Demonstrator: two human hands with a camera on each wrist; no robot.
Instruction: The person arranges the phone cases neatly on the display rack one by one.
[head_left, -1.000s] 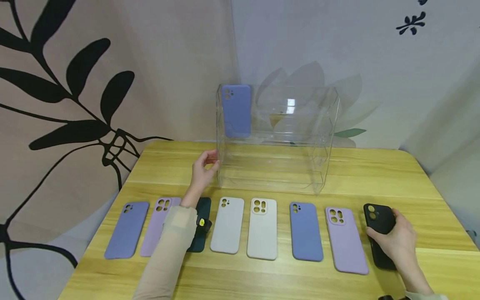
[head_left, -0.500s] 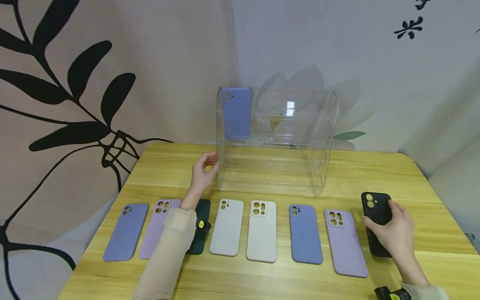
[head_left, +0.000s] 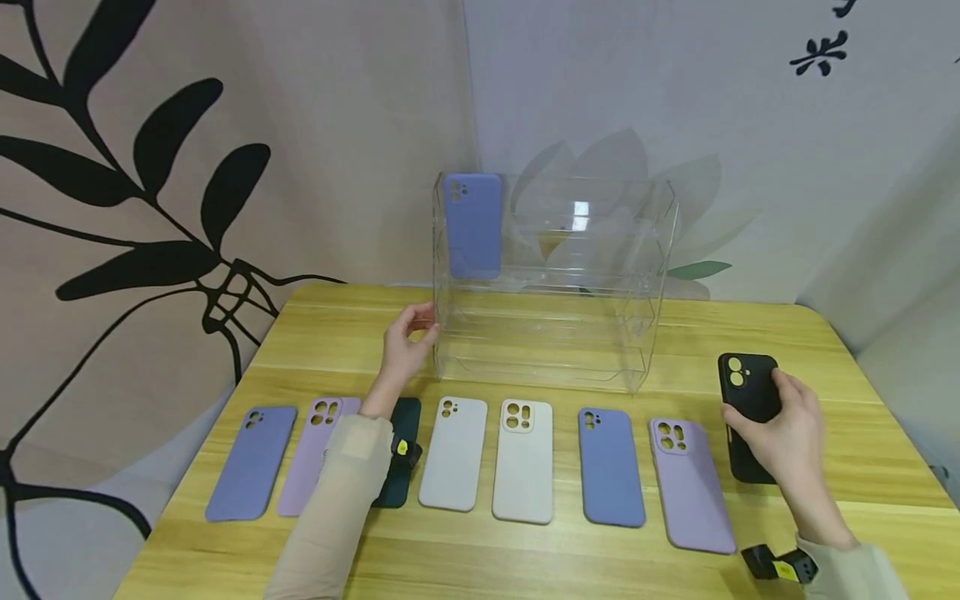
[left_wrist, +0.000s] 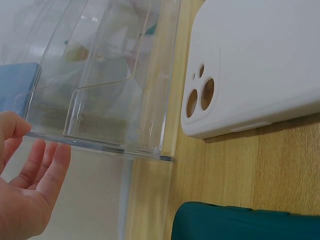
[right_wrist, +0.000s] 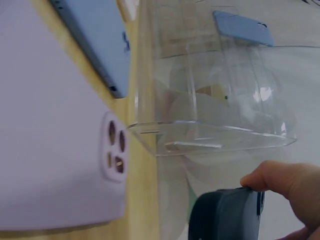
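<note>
My right hand (head_left: 795,433) grips a black phone case (head_left: 753,396) by its sides, at the right end of the row. In the right wrist view, the thumb lies on the edge of the black case. My left hand (head_left: 405,346) touches the left side of a clear acrylic display rack (head_left: 555,367), fingertips against its side panel. One blue phone case (head_left: 472,225) leans upright in the rack's upper left. Near the left forearm lies a dark green phone case (head_left: 407,421), partly hidden by the sleeve and wrist camera.
Along the table (head_left: 525,567) lie further phone cases: blue (head_left: 251,462), lilac (head_left: 311,450), white (head_left: 453,454), cream (head_left: 522,467), blue (head_left: 612,467) and lilac (head_left: 692,487). A patterned wall covering (head_left: 360,150) stands behind the table.
My right hand has moved the black phone case away from me, from beside the lilac case towards the back of the table. The left hand stays at the rack's side.
</note>
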